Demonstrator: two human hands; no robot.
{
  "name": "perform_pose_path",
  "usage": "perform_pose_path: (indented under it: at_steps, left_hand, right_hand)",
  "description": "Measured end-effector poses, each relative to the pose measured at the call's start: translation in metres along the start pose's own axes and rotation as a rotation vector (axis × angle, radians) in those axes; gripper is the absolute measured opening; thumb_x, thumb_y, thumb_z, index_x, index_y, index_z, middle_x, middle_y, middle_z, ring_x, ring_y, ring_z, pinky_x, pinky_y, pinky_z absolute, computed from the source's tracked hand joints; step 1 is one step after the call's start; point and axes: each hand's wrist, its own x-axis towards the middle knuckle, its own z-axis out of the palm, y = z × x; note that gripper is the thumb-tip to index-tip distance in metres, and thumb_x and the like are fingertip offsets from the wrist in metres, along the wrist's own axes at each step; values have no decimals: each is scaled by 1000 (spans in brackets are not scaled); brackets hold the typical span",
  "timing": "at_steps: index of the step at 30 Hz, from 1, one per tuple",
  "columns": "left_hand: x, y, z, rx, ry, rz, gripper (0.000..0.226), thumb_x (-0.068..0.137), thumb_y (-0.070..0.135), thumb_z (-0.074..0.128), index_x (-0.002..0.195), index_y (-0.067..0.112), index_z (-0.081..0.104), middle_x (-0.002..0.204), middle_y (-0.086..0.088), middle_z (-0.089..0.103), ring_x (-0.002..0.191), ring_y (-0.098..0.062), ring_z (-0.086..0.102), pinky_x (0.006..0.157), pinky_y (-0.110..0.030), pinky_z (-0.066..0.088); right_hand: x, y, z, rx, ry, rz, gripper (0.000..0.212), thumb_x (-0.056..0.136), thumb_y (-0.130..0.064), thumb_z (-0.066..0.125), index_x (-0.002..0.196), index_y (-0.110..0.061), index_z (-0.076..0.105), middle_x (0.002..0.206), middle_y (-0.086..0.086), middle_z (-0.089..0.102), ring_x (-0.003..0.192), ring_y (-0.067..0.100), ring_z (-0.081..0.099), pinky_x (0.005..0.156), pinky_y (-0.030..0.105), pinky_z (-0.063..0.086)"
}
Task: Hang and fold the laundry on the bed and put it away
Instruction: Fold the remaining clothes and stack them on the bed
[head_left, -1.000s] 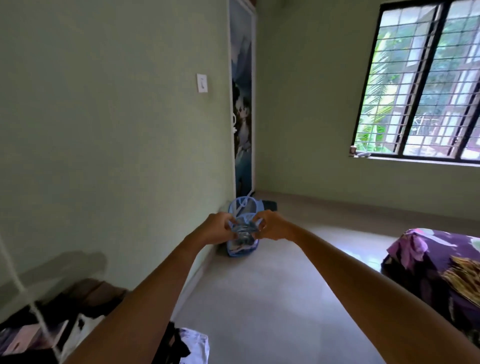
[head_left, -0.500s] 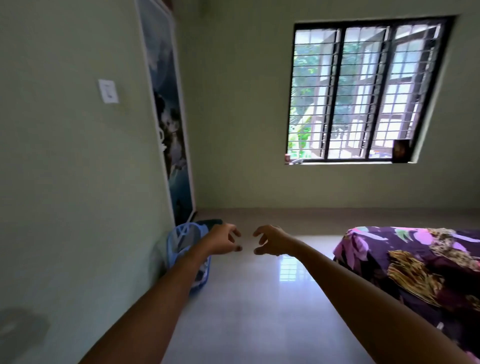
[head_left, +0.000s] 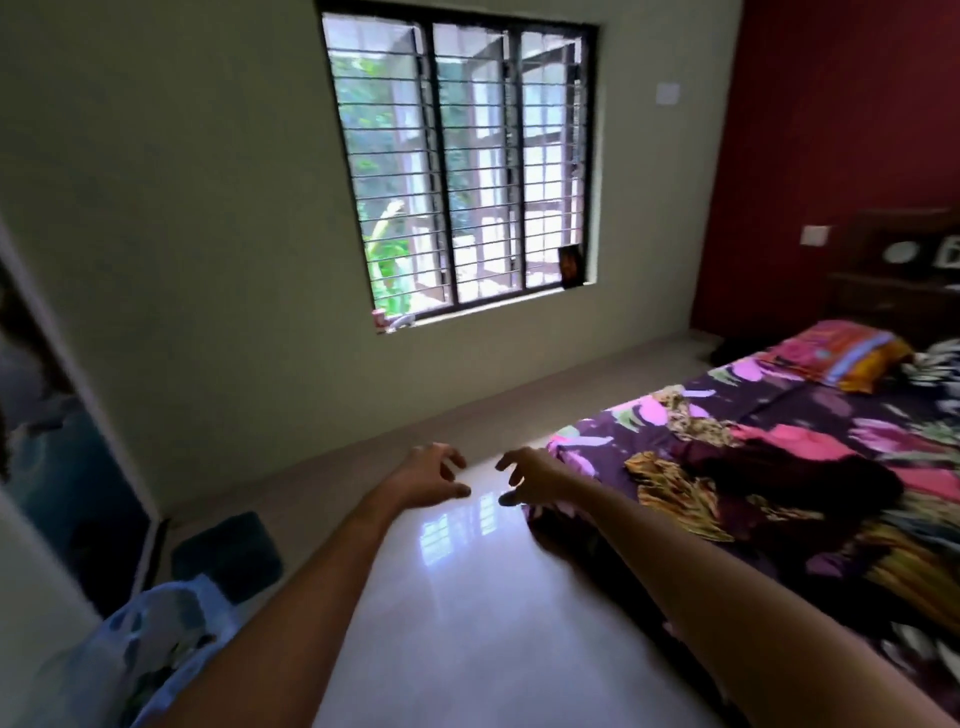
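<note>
Two bare hands out front, nothing held.
Left hand (head_left: 426, 475) and right hand (head_left: 537, 475) loosely spread, just apart above glossy floor (head_left: 467, 623). Beside the right: one bed (head_left: 691, 415), floral purple cover, long axis running away rightward to one pillow (head_left: 841, 353). Dark crumpled laundry (head_left: 789, 475) heaped mid-bed. One blue basket (head_left: 150, 639) low left.

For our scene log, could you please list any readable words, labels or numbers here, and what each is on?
No text can be read.
The dark card on the window sill and the small red item there are too blurred; the white wall plate shows none.
</note>
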Motion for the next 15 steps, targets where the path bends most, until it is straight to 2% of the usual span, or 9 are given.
perform_pose_path:
  at_steps: [3,6,9,11,13,15]
  left_hand:
    - [67,5,20,10,-80,94,38,78,22,74,113,13,61,93,-6,60,84,-17,56,80,-27,48]
    - [126,18,39,44,-118,184,38,77,24,74,112,13,62,91,-4,61,85,-17,56,82,-26,47]
    - [194,38,57,57,-157,267,34,80,18,72,112,7,63,88,-5,59,79,-16,53,65,-12,40]
    - [238,56,64,65,-195,315,35,80,15,71,112,6,63,87,-5,58,79,-16,54,58,-11,37]
    - [283,79,72,85,-239,365,37,79,16,73,113,7,62,88,-4,59,81,-15,54,58,-9,36]
    - [323,102,80,72,-249,411,37,79,16,73,113,6,62,88,-5,59,80,-16,54,58,-16,37]
  right_hand:
    - [35,40,-19,-17,64,86,56,81,-19,73,131,-10,50,119,14,62,107,25,60,90,29,46]
    - [66,83,-39,-29,100,160,59,78,-16,74,132,-11,51,124,13,60,109,25,59,92,32,49]
    - [98,125,-66,-23,172,223,56,80,-16,73,131,-9,52,128,13,57,113,26,56,91,28,45]
    - [117,148,-90,-20,196,255,56,82,-16,72,132,-6,50,129,13,57,110,23,56,90,24,41]
    - [135,171,-115,-25,214,302,54,83,-14,71,132,-4,50,124,15,59,97,15,52,79,16,41]
    - [150,193,-142,-19,260,339,51,82,-12,72,128,-1,53,110,14,61,90,12,46,60,10,37]
